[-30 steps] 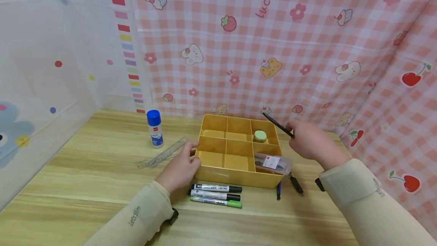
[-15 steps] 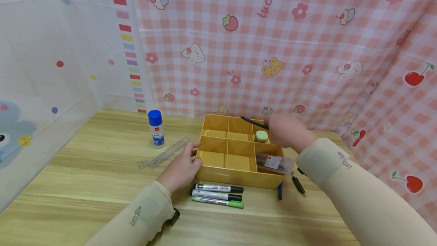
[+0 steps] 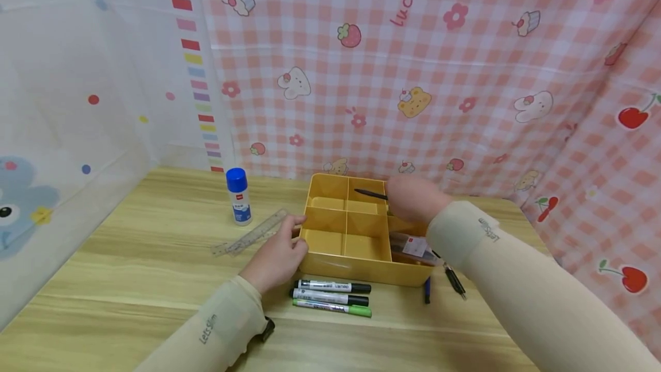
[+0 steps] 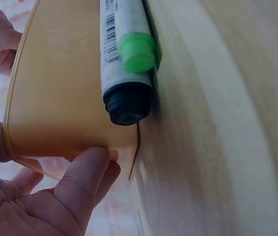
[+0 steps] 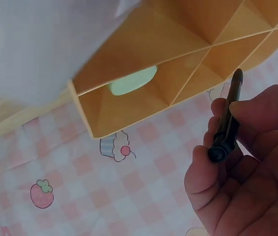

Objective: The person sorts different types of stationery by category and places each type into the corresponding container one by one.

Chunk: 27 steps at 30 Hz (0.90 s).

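Wooden table [image 3: 129, 280]: right hand [image 3: 413, 200] holds black pen [image 3: 370, 193] over yellow organizer [image 3: 356, 271].

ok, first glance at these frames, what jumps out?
The yellow divided organizer tray at the middle of the wooden table. The left hand grips its near-left corner, while the right hand holds a black pen over the back compartments. Three markers lie side by side along the tray's front wall, and pink gingham cloth hangs behind.

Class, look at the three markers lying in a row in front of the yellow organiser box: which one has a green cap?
The marker nearest the person, farthest from the yellow box. Its cap is green, while the two markers between it and the box have black caps.
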Tool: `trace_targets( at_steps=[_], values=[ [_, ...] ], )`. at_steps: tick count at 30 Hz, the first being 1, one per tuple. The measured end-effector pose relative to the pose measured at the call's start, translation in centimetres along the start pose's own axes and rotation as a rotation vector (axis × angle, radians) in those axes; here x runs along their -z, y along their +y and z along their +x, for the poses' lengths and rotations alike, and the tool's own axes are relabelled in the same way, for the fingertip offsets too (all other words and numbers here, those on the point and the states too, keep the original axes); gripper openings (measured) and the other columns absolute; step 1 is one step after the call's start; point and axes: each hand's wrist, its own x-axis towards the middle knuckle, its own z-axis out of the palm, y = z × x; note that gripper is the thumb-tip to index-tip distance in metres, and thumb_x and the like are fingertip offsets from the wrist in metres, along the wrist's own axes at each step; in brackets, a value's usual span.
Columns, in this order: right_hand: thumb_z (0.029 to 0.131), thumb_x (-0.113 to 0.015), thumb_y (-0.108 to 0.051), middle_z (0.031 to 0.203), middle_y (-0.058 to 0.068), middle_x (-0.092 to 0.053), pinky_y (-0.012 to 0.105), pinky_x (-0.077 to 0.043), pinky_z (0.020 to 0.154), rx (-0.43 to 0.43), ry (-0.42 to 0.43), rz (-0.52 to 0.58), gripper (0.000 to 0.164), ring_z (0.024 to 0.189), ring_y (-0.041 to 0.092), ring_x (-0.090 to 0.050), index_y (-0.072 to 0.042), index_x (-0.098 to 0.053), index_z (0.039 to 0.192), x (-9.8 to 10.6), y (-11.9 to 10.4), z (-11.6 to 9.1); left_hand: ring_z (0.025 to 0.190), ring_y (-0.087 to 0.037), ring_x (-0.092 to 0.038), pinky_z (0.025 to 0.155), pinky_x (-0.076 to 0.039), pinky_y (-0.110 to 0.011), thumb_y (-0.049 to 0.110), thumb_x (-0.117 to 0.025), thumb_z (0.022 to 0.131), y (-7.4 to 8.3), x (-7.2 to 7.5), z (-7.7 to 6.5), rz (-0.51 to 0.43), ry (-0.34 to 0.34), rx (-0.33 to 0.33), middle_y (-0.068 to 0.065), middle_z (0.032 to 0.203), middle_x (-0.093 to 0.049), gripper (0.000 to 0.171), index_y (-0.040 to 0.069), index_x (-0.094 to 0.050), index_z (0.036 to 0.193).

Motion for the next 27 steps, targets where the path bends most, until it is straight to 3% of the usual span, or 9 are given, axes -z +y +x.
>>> trace_targets(
  at_steps=[4, 12, 22, 27],
  values=[
    [0.105, -0.048, -0.006, 0.09, 0.01, -0.067, 0.033, -0.049, 0.059, 0.001, -0.011, -0.011, 0.02, 0.071, 0.023, -0.058, -0.004, -0.068, 0.106, 0.1, -0.6, 0.5, 0.146, -0.04, -0.051, 0.123, -0.036, -0.064, 0.024, -0.046, 0.107, 0.0, 0.0, 0.1, 0.002, 0.004, -0.004, -0.015, 0.164, -0.046, 0.052, 0.021, -0.037, 0.158],
    [0.103, -0.049, -0.003, 0.08, 0.007, -0.058, 0.028, -0.04, 0.053, 0.086, -0.037, -0.039, 0.024, 0.063, 0.018, -0.046, -0.008, -0.065, 0.087, 0.5, -1.7, 1.2, 0.145, -0.04, -0.051, 0.122, -0.036, -0.064, 0.023, -0.046, 0.107, 0.0, 0.1, -0.3, -0.006, 0.007, 0.015, -0.015, 0.164, -0.046, 0.053, 0.021, -0.036, 0.159],
    [0.104, -0.052, -0.004, 0.08, 0.006, -0.062, 0.026, -0.041, 0.051, 0.056, -0.062, -0.036, 0.026, 0.064, 0.018, -0.05, -0.011, -0.066, 0.083, 0.8, -2.0, 1.3, 0.147, -0.04, -0.05, 0.123, -0.035, -0.064, 0.025, -0.046, 0.107, 0.1, 0.0, 0.0, 0.004, 0.004, 0.01, -0.015, 0.164, -0.046, 0.052, 0.021, -0.036, 0.158],
    [0.104, -0.052, -0.004, 0.074, 0.004, -0.057, 0.025, -0.038, 0.05, 0.069, -0.087, -0.06, 0.027, 0.06, 0.016, -0.046, -0.01, -0.067, 0.081, 0.9, -2.4, 1.6, 0.147, -0.04, -0.05, 0.123, -0.035, -0.063, 0.025, -0.045, 0.107, 0.1, 0.0, 0.1, 0.011, 0.003, 0.01, -0.015, 0.164, -0.046, 0.052, 0.021, -0.036, 0.158]
  ],
)
